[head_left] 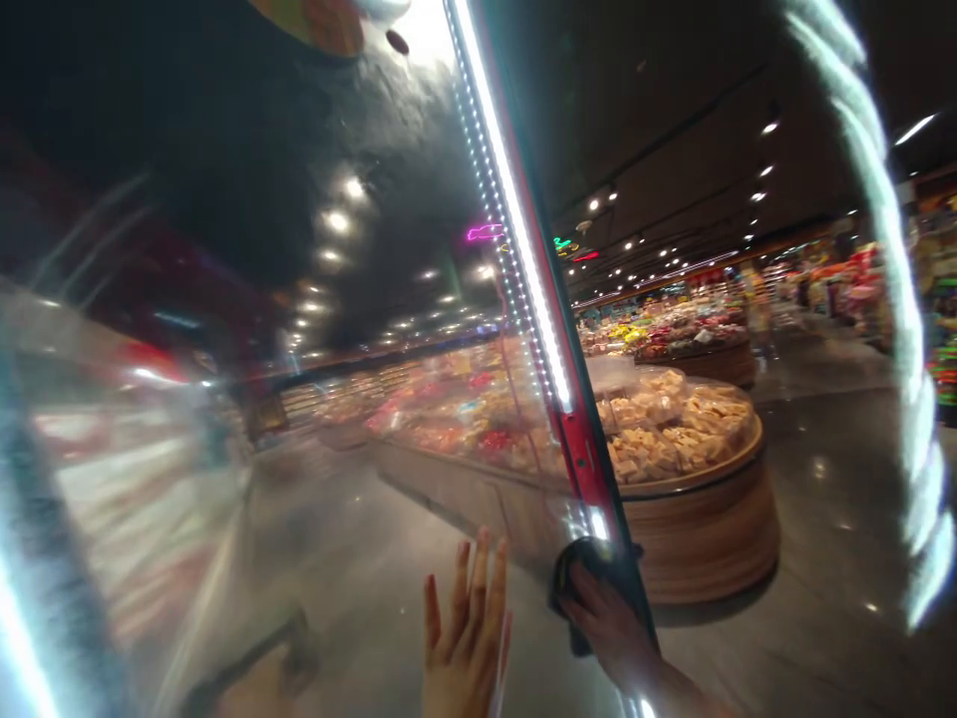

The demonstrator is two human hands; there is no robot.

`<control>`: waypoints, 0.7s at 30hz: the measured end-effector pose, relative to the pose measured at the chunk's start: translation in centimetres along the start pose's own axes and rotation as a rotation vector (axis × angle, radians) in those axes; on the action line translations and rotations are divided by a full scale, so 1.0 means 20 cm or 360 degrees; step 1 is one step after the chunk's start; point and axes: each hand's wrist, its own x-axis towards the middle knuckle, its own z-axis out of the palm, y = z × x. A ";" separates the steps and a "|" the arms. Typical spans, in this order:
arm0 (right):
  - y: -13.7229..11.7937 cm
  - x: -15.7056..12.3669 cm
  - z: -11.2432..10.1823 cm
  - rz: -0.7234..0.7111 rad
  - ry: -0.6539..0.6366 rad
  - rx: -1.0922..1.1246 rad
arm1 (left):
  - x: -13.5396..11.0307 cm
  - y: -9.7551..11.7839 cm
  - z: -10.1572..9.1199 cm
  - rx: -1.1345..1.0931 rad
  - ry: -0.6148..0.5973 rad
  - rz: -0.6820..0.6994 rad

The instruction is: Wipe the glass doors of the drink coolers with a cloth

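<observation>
My left hand is raised at the bottom middle, fingers stretched and slightly apart, in front of a shiny clear panel. Whether the palm touches the panel cannot be made out. Right of it, my right hand presses a soft-looking black object, perhaps a cloth, against the panel's dark edge frame. My right fingers are partly hidden in its dark folds. A bright light strip runs down along this red and black frame, which leans in the view.
Beyond the frame stands a round wooden display bin heaped with pale wrapped pieces. Several goods displays lie farther back. A glowing twisted light tube curves down the right side. Blurred reflections and a bright strip fill the left.
</observation>
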 end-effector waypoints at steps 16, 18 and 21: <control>-0.06 0.80 -0.07 0.0301 0.0585 0.0387 | -0.37 -0.07 -0.08 0.0263 0.0188 -0.0167; -0.11 0.58 -0.02 0.0267 0.0537 0.0357 | -0.50 -0.05 -0.11 0.0298 0.0202 -0.0222; -0.17 0.31 0.04 0.0218 0.0509 0.0314 | -0.70 -0.01 -0.15 0.0413 0.0193 -0.0365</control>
